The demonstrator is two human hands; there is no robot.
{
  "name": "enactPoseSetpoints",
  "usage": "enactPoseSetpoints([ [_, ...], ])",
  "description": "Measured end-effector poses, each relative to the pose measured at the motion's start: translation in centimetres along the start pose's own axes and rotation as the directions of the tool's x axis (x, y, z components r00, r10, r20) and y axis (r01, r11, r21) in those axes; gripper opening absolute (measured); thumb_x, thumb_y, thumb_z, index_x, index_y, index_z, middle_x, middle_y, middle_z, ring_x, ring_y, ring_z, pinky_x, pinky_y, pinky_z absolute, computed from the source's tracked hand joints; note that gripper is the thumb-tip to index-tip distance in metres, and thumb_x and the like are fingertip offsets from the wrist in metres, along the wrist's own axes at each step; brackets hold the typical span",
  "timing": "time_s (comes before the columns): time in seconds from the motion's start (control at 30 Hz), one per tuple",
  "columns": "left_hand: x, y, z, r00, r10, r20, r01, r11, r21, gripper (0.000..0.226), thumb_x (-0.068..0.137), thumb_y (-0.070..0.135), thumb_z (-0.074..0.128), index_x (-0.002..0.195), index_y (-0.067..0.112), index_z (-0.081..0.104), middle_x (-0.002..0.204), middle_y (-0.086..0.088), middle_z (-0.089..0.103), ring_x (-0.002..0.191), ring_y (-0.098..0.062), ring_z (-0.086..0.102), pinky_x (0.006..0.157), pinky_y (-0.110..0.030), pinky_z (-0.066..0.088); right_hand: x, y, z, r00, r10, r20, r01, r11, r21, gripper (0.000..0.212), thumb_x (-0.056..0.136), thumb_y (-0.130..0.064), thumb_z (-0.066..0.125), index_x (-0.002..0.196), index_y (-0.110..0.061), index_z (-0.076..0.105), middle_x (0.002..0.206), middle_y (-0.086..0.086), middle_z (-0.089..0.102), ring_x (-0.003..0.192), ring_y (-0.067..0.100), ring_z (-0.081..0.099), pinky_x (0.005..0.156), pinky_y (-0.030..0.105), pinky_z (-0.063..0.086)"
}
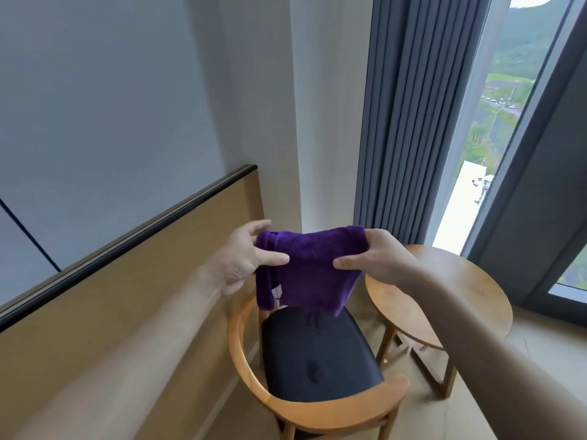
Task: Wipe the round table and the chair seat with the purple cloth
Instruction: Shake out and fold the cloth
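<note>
Both hands hold the purple cloth [309, 268] up in the air above the chair, one at each side: the left hand [244, 258] pinches its left edge between thumb and fingers, the other fingers spread loosely behind the fabric, and the right hand [371, 258] grips the right edge with thumb in front and fingers curled behind. The cloth looks folded over, with a small pale label hanging near its lower left corner, and its bottom edge dangles just above the black chair seat [317, 354] without clearly touching it. The round wooden table [444, 290] stands just to the right of the chair, its top bare where visible, near the grey curtain [400, 122] and the window. Neither surface seems to be under the cloth yet, so the wiping likely lies ahead. The risk from here is a loose pinch on the left letting the fold fall open, so that the cloth drags as a limp sheet instead of a firm pad; the chair's curved wooden armrest [317, 411] could also snag a hanging corner on the way down
</note>
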State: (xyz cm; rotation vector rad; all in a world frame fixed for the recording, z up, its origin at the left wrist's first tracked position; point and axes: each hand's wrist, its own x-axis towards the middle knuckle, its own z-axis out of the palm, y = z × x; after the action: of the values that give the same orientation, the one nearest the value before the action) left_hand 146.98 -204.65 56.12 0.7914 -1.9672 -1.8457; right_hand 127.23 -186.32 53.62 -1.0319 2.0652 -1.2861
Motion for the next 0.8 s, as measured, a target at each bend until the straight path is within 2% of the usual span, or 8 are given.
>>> enactPoseSetpoints([
  [0.07, -0.2, -0.6, 0.8, 0.996, 0.085, 0.006, -0.084, 0.976, 0.202, 0.086, 0.075, -0.010, 0.084, 0.148, 0.013, 0.048, 0.124, -0.014, 0.064, 0.105, -0.025, 0.072, 0.093, -0.031, 0.060, -0.2, 0.2, -0.4, 0.995, -0.071, -0.072, 0.049, 0.960, -0.275, 0.033, 0.081, -0.021, 0.085, 0.112, -0.022, 0.073, 0.094, -0.009, 0.075, 0.088, 0.011, 0.072, 0.072, 0.026, 0.061],
  [0.2, -0.2, -0.1, 2.8, 0.957, 0.287, 0.037, -0.252, 0.765, 0.593, 0.037, 0.085, 0.002, 0.078, 0.118, 0.017, 0.071, 0.108, 0.001, 0.066, 0.100, -0.014, 0.067, 0.094, -0.036, 0.057, -1.6, 0.1, -1.5, 0.934, -0.304, -0.187, 0.167, 0.835, -0.525, 0.022, 0.084, -0.029, 0.083, 0.103, -0.025, 0.072, 0.118, -0.009, 0.055, 0.112, 0.014, 0.053, 0.093, 0.036, 0.052],
  [0.3, 0.0, 3.3, 2.8, 0.856, 0.515, 0.049, -0.403, 0.604, 0.688, 0.011, 0.089, 0.016, 0.078, 0.091, 0.025, 0.072, 0.097, 0.005, 0.057, 0.087, -0.007, 0.057, 0.077, -0.019, 0.045, -3.1, -1.7, -3.5, 0.908, -0.347, -0.237, 0.280, 0.920, -0.273, 0.013, 0.089, -0.025, 0.078, 0.098, -0.027, 0.068, 0.116, -0.011, 0.065, 0.111, 0.009, 0.060, 0.091, 0.033, 0.055],
  [0.37, 0.3, 6.7, 2.3, 0.814, 0.576, 0.074, -0.489, 0.612, 0.621, 0.010, 0.088, 0.022, 0.080, 0.090, 0.027, 0.071, 0.105, 0.007, 0.059, 0.092, -0.005, 0.060, 0.077, -0.009, 0.043, -3.9, -3.8, -4.8, 0.890, -0.323, -0.321, 0.341, 0.940, 0.000, 0.010, 0.091, -0.020, 0.076, 0.094, -0.021, 0.068, 0.096, -0.005, 0.074, 0.091, 0.012, 0.072, 0.073, 0.027, 0.060],
  [0.47, 0.7, 10.0, 2.5, 0.848, 0.513, 0.135, -0.528, 0.838, 0.134, 0.013, 0.089, 0.023, 0.080, 0.097, 0.016, 0.073, 0.100, -0.002, 0.074, 0.088, -0.014, 0.071, 0.078, -0.025, 0.059, -4.7, -6.4, -5.8, 0.857, -0.283, -0.430, 0.420, 0.868, 0.265, 0.034, 0.086, -0.031, 0.080, 0.103, -0.011, 0.059, 0.099, 0.006, 0.075, 0.086, 0.017, 0.074, 0.067, 0.028, 0.060],
  [0.57, 2.0, 7.6, 4.1, 0.919, 0.389, 0.065, -0.355, 0.888, -0.292, 0.016, 0.083, 0.022, 0.081, 0.096, 0.017, 0.074, 0.095, -0.006, 0.075, 0.086, -0.020, 0.073, 0.072, -0.031, 0.060, -5.3, -5.0, -4.4, 0.959, -0.153, -0.238, 0.246, 0.866, 0.436, 0.071, 0.071, -0.050, 0.089, 0.126, -0.026, 0.050, 0.115, -0.004, 0.072, 0.101, 0.020, 0.073, 0.077, 0.035, 0.063],
  [0.67, 3.2, 1.9, 6.0, 0.961, 0.272, 0.051, -0.246, 0.924, -0.292, 0.007, 0.080, 0.023, 0.081, 0.087, 0.024, 0.078, 0.093, -0.007, 0.077, 0.084, -0.021, 0.075, 0.068, -0.029, 0.060, -5.8, -0.4, 0.9, 0.992, 0.035, -0.123, 0.026, 0.885, 0.464, 0.034, 0.082, -0.030, 0.086, 0.110, -0.040, 0.069, 0.104, -0.011, 0.076, 0.096, 0.012, 0.074, 0.075, 0.032, 0.062],
  [0.8, 5.8, -1.3, 5.7, 0.987, 0.069, 0.143, -0.036, 0.973, -0.227, 0.018, 0.086, 0.012, 0.077, 0.103, 0.005, 0.075, 0.100, -0.021, 0.075, 0.089, -0.031, 0.072, 0.072, -0.036, 0.063, -5.9, 2.1, 3.0, 0.951, 0.257, -0.175, -0.102, 0.790, 0.605, 0.016, 0.092, -0.020, 0.076, 0.107, -0.021, 0.072, 0.105, 0.006, 0.078, 0.093, 0.026, 0.076, 0.078, 0.043, 0.063],
])
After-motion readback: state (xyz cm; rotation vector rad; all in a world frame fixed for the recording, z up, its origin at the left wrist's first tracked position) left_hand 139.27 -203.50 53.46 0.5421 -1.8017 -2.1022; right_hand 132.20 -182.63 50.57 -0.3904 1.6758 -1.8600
